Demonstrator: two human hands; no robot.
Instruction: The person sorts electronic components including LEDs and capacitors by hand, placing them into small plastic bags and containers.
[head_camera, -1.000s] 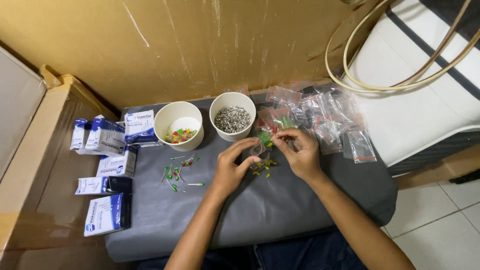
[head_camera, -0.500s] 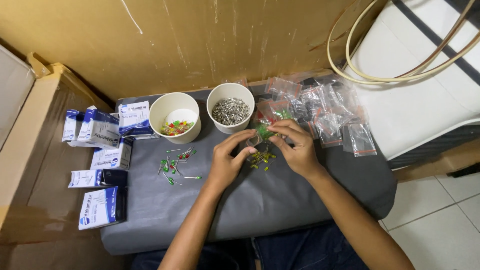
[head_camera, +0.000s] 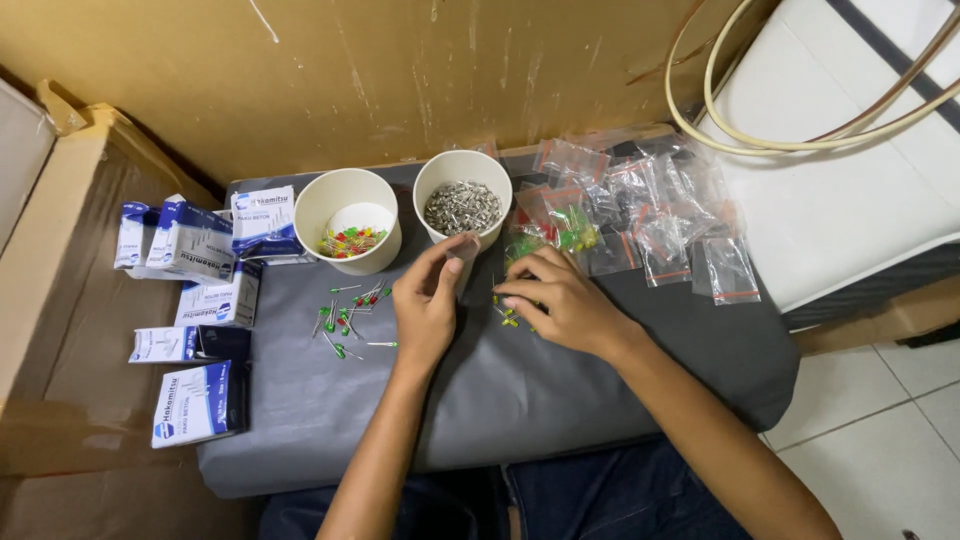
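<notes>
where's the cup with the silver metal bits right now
In the head view, the cup of silver metal bits stands at the grey surface's far edge, right of the cup of coloured LEDs, just beyond the left hand.

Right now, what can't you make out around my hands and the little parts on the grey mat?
Head view only:
- What the left hand pinches: too small, fingers cover it.
- Parts under the right hand: palm hides them; yellow-green bits peek out.
- Contents of the clear bags: glare, overlap.
- Metal bits in the right cup: too small to identify.

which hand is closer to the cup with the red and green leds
Left. The left hand sits just right of and below the cup of coloured LEDs; the right hand lies farther right, past the other cup.
</notes>
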